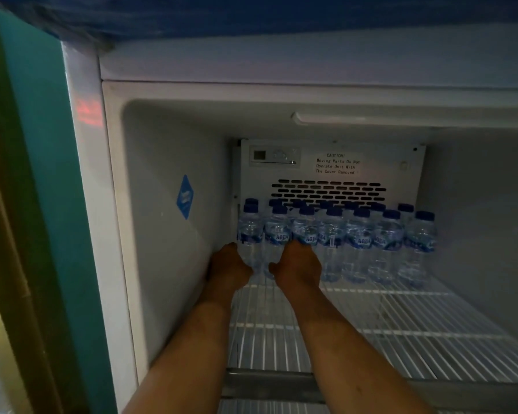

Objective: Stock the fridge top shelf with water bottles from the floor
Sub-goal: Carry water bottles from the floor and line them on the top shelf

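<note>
Reaching deep into the fridge, the left hand (228, 265) and right hand (299, 264) each wrap fingers around a water bottle (249, 234) standing at the back-left of the top shelf (401, 324), beside the other bottles (371, 240).

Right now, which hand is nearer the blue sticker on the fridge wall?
Left. The left hand sits by the left wall, just below and right of the blue sticker; the right hand is farther right, at the bottles.
</note>
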The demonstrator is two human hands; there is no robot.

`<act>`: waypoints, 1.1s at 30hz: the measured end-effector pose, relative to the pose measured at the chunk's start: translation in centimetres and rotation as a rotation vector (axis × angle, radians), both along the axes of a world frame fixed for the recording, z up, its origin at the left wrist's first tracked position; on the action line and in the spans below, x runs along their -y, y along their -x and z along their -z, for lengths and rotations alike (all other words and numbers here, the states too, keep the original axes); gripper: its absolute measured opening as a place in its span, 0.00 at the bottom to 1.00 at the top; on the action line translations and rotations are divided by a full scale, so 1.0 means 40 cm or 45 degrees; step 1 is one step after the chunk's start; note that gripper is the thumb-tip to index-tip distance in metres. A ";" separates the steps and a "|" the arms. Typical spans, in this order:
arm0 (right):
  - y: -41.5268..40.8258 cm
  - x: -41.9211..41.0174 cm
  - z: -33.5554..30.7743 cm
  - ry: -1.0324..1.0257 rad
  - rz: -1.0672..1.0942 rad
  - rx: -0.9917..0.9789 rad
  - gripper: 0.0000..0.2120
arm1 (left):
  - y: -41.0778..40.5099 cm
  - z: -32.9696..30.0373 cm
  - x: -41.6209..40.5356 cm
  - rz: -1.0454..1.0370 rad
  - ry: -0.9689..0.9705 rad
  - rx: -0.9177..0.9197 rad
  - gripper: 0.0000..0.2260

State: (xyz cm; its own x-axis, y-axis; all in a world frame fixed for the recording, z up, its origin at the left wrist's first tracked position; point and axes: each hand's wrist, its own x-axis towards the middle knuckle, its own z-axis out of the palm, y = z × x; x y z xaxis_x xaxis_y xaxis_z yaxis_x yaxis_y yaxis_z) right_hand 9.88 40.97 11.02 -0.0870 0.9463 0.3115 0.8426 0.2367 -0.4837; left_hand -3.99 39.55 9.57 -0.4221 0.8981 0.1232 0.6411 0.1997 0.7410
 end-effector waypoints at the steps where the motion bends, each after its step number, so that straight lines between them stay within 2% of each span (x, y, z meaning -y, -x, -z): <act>1: 0.000 -0.003 0.003 -0.004 -0.002 0.002 0.16 | 0.000 0.001 -0.002 0.001 0.004 0.000 0.35; 10: -0.001 -0.014 0.010 0.000 -0.006 0.034 0.17 | 0.004 0.008 -0.009 0.003 0.037 0.020 0.36; 12: -0.004 -0.013 -0.003 0.013 -0.011 0.057 0.16 | -0.006 -0.003 -0.007 -0.005 0.027 0.029 0.31; 14: -0.014 0.001 -0.021 0.056 -0.015 0.091 0.19 | -0.020 -0.016 0.007 0.004 0.037 0.018 0.25; 15: -0.020 0.011 -0.032 0.070 -0.026 0.116 0.20 | -0.028 -0.020 0.016 0.001 0.024 0.015 0.24; 17: -0.039 0.038 -0.052 0.070 -0.050 0.169 0.16 | -0.044 -0.029 0.055 -0.004 0.012 -0.014 0.26; 23: -0.118 0.186 -0.060 -0.242 -0.015 0.066 0.24 | -0.092 -0.044 0.213 0.043 -0.030 -0.408 0.32; 26: -0.142 0.267 -0.015 -0.369 0.023 0.104 0.27 | -0.118 -0.024 0.324 0.101 -0.197 -0.616 0.33; 33: -0.192 0.514 0.103 -0.608 0.054 0.050 0.26 | -0.175 0.055 0.610 0.169 -0.531 -0.780 0.32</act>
